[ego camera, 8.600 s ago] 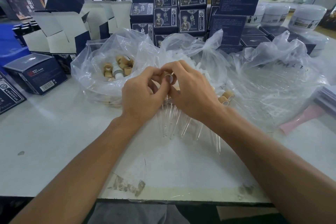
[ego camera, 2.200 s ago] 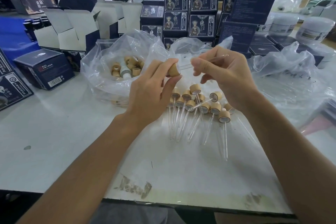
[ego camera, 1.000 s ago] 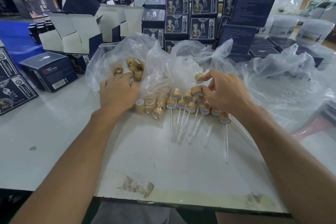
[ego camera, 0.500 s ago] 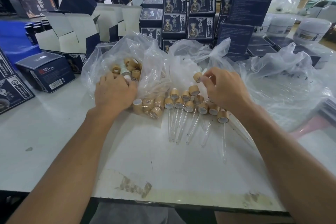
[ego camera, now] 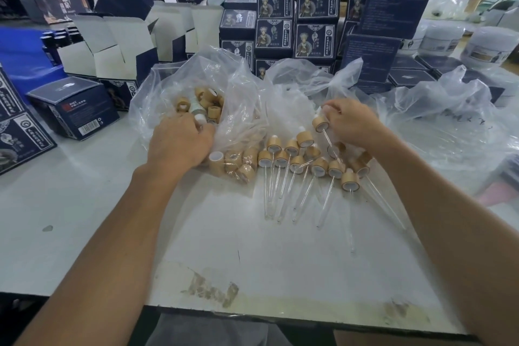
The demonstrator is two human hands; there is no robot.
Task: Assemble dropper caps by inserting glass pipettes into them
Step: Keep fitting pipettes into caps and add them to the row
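Dropper caps (ego camera: 295, 160) with glass pipettes fitted lie in a loose row on the white table (ego camera: 84, 205), between the two hands and just below them, pipette tips pointing toward the table's near edge.

Far left of the left hand sit dark blue boxes (ego camera: 74, 107); the nearest shows a barcode and a small red mark with white print too fine to read. Behind them stand open white-lined cartons (ego camera: 112, 45).

The left hand (ego camera: 179, 143) lies palm down at the mouth of a clear bag (ego camera: 196, 87) of loose wooden caps, its fingers curled in among them. Whether it grips a cap I cannot tell, as the fingertips are hidden. More bare caps (ego camera: 233, 161) show through the plastic just right of this hand.

Beyond both hands stacked boxes (ego camera: 295, 22) carry a figure in a headdress, a round emblem and columns of characters I cannot make out.

The right hand (ego camera: 351, 123) pinches one assembled dropper (ego camera: 320, 123) by its top, cap facing the camera, pipette slanting down toward the row. To its right spreads a crumpled bag (ego camera: 449, 121), with white jars (ego camera: 488, 48) behind.

Half a second ago the left hand lay slightly nearer the camera; it has since pushed deeper into the bag. The right hand holds the dropper lower, closer to the row.
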